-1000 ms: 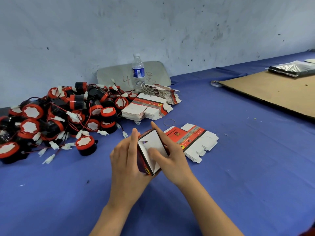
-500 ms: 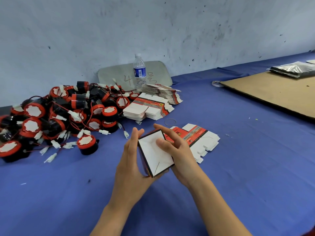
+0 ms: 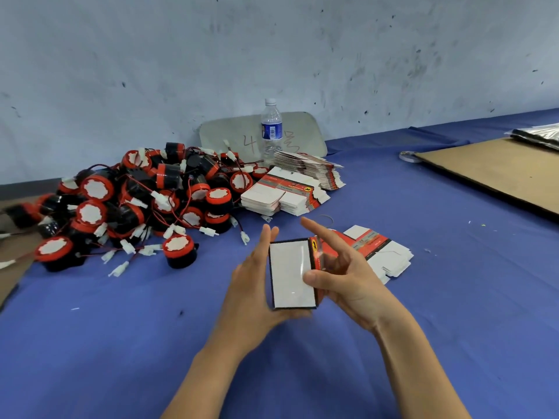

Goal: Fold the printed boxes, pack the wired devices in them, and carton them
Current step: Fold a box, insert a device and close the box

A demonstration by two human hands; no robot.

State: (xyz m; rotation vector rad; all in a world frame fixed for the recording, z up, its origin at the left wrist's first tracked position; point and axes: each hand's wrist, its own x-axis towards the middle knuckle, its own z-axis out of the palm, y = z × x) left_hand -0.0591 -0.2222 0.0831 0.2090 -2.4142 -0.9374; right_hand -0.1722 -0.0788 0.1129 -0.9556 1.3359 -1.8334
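A folded printed box [image 3: 292, 273], its white face toward me and red and black sides around it, is held upright between both hands above the blue table. My left hand [image 3: 251, 285] cradles its left side and bottom with straight fingers; the thumb is hidden. My right hand [image 3: 348, 276] pinches the right side, thumb on the white face, index finger pointing up. A pile of red and black wired devices [image 3: 136, 201] with white plugs lies at the left. Flat box blanks [image 3: 384, 252] lie just behind my right hand.
Stacks of flat printed boxes [image 3: 281, 198] and a fanned stack [image 3: 308, 167] sit behind the hands, near a water bottle [image 3: 271, 131] and a grey board [image 3: 236, 137]. A brown cardboard sheet [image 3: 499, 170], a tape roll [image 3: 408, 155] and silver bags [image 3: 541, 134] lie at the right.
The box's end flap has been folded shut and the box turned so that its white face points at me. My right fingers moved off that face to the red side.
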